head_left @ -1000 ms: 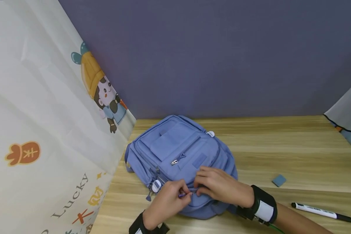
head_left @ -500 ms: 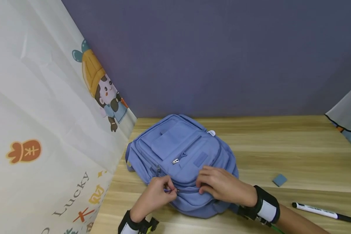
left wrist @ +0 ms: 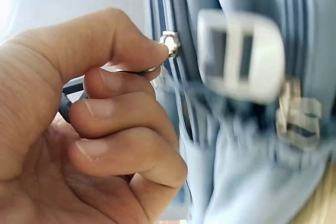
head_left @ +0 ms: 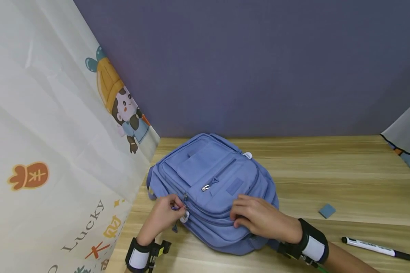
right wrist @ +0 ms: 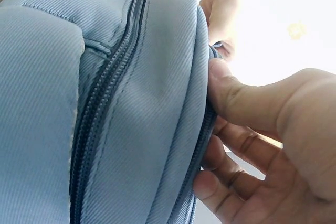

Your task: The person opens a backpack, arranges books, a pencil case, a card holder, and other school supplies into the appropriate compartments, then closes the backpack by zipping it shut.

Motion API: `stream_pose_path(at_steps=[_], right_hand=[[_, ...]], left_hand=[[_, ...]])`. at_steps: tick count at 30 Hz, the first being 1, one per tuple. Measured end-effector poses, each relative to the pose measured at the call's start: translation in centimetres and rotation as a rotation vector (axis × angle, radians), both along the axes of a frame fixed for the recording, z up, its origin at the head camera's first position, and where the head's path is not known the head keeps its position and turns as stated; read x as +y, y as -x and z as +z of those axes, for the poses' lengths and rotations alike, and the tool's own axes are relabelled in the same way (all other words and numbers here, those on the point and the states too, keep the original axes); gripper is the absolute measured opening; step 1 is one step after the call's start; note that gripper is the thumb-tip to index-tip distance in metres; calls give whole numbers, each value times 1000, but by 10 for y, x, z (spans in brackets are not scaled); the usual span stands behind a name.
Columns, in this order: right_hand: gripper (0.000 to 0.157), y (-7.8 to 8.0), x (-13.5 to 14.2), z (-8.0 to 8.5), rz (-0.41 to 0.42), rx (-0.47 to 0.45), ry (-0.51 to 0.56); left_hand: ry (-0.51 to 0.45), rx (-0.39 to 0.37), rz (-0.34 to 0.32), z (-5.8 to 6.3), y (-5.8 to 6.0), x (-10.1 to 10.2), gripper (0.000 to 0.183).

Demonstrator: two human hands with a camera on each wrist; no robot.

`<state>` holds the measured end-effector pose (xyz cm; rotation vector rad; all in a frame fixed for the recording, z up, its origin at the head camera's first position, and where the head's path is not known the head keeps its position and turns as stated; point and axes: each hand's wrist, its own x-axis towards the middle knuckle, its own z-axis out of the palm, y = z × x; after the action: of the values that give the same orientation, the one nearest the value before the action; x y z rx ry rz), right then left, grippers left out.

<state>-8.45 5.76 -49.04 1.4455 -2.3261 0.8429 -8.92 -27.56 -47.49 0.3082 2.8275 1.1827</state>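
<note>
A blue backpack (head_left: 212, 182) lies on the wooden table, its front side up. At its near left side my left hand (head_left: 162, 214) pinches a zipper pull between thumb and forefinger. The metal slider (left wrist: 169, 43) shows just beyond those fingertips in the left wrist view, the other fingers curled in. Close by hangs a white plastic buckle (left wrist: 239, 56), slightly blurred. My right hand (head_left: 256, 216) pinches the fabric at the bag's near edge along the zipper. In the right wrist view its thumb (right wrist: 226, 90) presses that edge, with the fingers bent beneath it.
To the right of the bag lie a small blue-grey square (head_left: 327, 211) and a white marker with black ends (head_left: 377, 248). A printed white cloth (head_left: 54, 132) borders the table on the left. A dark panel (head_left: 253, 68) stands behind.
My left hand has travelled left along the near zipper, from beside the right hand to the bag's left side, taking the pull along. The right hand stays at nearly the same spot.
</note>
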Motion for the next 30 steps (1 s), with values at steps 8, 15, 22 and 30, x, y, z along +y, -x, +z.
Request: stream_pose_path(at_steps=[8,15,22,30], right_hand=[[16,-1,1,-1,-6,-51,-7],[16,-1,2,-3,-9,-53,-8],[16,-1,2,-4,-9,-46,-10],[16,-2,1,-3,-5,-58,-10]], left_hand=[[-9,33,109,-7,17,-21,14],[-22,25,122,-7,27,-32,12],[-16,8,126,-5,31,-38,11],[-22,15,126,-6,32,-39,11]])
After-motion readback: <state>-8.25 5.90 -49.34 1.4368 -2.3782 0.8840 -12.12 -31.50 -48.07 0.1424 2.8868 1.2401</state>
